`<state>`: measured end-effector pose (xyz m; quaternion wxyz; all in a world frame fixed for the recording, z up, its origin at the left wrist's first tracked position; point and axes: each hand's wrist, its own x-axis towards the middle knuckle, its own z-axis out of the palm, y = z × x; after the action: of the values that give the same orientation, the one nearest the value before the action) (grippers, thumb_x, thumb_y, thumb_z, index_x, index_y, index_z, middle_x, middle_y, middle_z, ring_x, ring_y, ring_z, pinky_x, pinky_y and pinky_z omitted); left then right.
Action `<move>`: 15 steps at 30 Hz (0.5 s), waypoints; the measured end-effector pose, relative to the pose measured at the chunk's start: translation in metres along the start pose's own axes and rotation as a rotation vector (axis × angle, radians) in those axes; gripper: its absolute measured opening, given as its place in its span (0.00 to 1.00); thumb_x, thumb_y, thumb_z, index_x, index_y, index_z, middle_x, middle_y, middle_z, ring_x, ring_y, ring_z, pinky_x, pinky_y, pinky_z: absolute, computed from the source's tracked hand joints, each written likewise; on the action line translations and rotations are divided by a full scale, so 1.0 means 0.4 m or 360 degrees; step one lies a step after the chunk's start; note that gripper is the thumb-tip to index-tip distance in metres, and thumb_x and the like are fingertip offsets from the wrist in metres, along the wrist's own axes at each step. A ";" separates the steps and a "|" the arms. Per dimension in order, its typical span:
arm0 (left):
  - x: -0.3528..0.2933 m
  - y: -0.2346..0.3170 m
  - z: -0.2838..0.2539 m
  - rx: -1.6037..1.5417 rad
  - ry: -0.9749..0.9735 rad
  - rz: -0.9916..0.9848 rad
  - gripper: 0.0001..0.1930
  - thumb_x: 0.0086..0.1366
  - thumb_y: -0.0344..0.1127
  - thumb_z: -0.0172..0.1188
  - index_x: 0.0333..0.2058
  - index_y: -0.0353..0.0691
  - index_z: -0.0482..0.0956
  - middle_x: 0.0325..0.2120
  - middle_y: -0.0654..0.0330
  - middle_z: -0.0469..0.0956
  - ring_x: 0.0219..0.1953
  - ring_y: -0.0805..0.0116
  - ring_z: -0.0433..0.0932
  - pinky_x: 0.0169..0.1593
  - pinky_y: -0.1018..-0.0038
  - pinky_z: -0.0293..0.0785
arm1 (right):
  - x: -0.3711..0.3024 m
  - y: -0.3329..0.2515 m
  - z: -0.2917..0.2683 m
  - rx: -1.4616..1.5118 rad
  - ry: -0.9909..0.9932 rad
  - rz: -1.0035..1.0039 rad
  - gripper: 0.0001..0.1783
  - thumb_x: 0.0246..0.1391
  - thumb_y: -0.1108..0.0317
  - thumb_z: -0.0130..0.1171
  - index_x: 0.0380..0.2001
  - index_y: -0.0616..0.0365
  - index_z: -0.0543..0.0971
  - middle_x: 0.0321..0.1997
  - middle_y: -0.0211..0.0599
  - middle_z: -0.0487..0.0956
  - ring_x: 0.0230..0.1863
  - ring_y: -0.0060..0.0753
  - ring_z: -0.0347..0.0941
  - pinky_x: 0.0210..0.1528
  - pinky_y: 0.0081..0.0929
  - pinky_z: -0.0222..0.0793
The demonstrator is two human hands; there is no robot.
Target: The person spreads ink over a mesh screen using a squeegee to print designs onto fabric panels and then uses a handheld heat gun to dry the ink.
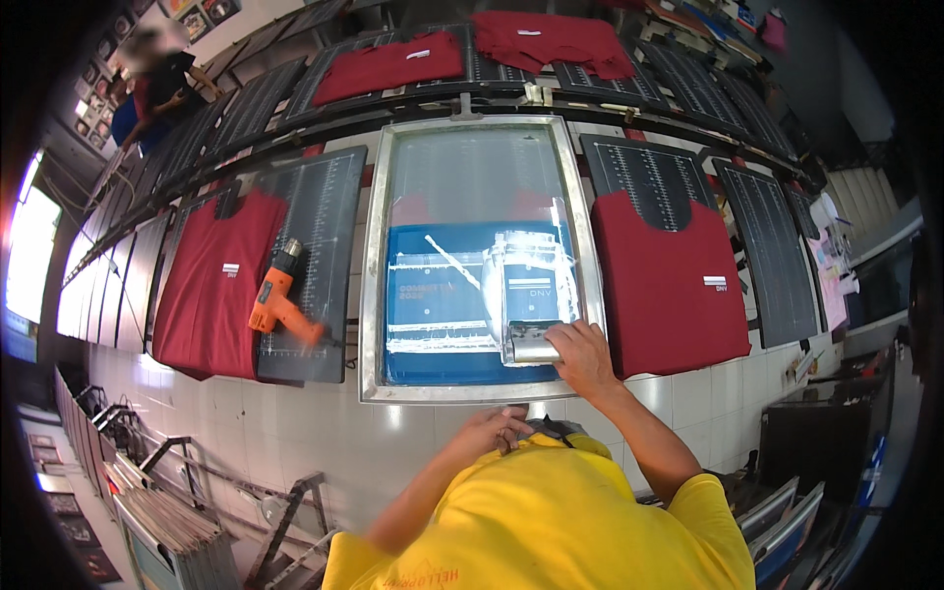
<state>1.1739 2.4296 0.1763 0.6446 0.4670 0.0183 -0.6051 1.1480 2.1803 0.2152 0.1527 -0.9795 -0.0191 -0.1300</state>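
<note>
My right hand [586, 356] grips the metal holder of a short squeegee [532, 346]. The squeegee stands at the lower right on the blue mesh of a screen-printing frame [372, 295]. White ink [490, 307] is smeared on the mesh around a small lettered stencil above the squeegee. My left hand [492, 433] is at my waist, below the frame's near edge, with its fingers loosely bent and nothing visible in them. Dark red shirts with small white prints lie on boards at either side: a left shirt [211, 295] and a right shirt [669, 285].
An orange heat gun [279, 300] sits by the left shirt, over a dark ruled board [329, 216]. Two folded red shirts [393, 69] lie on boards across the rail. Another person [162, 88] stands at the far left. A metal rack [177, 531] is at lower left.
</note>
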 end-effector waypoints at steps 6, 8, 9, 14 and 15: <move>-0.010 0.082 0.069 0.1640 0.0640 0.1419 0.20 0.70 0.28 0.47 0.59 0.33 0.68 0.57 0.50 0.71 0.60 0.54 0.70 0.60 0.61 0.65 | -0.076 -0.056 -0.020 0.0038 0.0012 -0.0016 0.19 0.38 0.76 0.61 0.39 0.56 0.77 0.42 0.31 0.78 0.41 0.37 0.71 0.40 0.36 0.62; 0.003 0.097 0.074 0.1923 0.0539 0.1441 0.20 0.67 0.25 0.48 0.58 0.34 0.68 0.58 0.48 0.70 0.62 0.51 0.68 0.62 0.58 0.63 | -0.107 -0.053 0.015 -0.0056 0.0027 -0.0044 0.17 0.41 0.75 0.58 0.39 0.56 0.77 0.40 0.31 0.78 0.39 0.35 0.71 0.38 0.34 0.61; 0.020 0.090 0.071 0.2011 0.0510 0.1386 0.21 0.66 0.24 0.49 0.58 0.34 0.69 0.58 0.48 0.71 0.62 0.50 0.67 0.62 0.58 0.62 | -0.105 -0.055 0.021 -0.0093 0.0089 -0.0073 0.16 0.42 0.74 0.58 0.39 0.56 0.77 0.40 0.31 0.78 0.38 0.35 0.70 0.38 0.33 0.61; 0.160 0.165 0.016 0.2216 0.0577 0.1419 0.22 0.62 0.23 0.55 0.55 0.37 0.71 0.56 0.49 0.73 0.60 0.52 0.70 0.56 0.57 0.65 | 0.022 0.024 0.053 -0.0195 0.0191 -0.0098 0.09 0.43 0.74 0.58 0.32 0.54 0.75 0.38 0.32 0.77 0.36 0.38 0.70 0.39 0.37 0.63; 0.203 0.203 -0.001 0.2258 0.0613 0.1496 0.21 0.61 0.23 0.56 0.55 0.37 0.71 0.54 0.50 0.74 0.59 0.54 0.72 0.53 0.58 0.66 | 0.062 0.056 0.064 -0.0186 0.0229 -0.0097 0.09 0.42 0.74 0.59 0.31 0.54 0.75 0.36 0.33 0.77 0.36 0.39 0.71 0.39 0.38 0.64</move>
<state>1.2605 2.3541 0.1751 0.3701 0.8115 -0.4488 -0.0556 1.1801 2.1667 0.1916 0.0924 -0.9738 -0.0304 -0.2056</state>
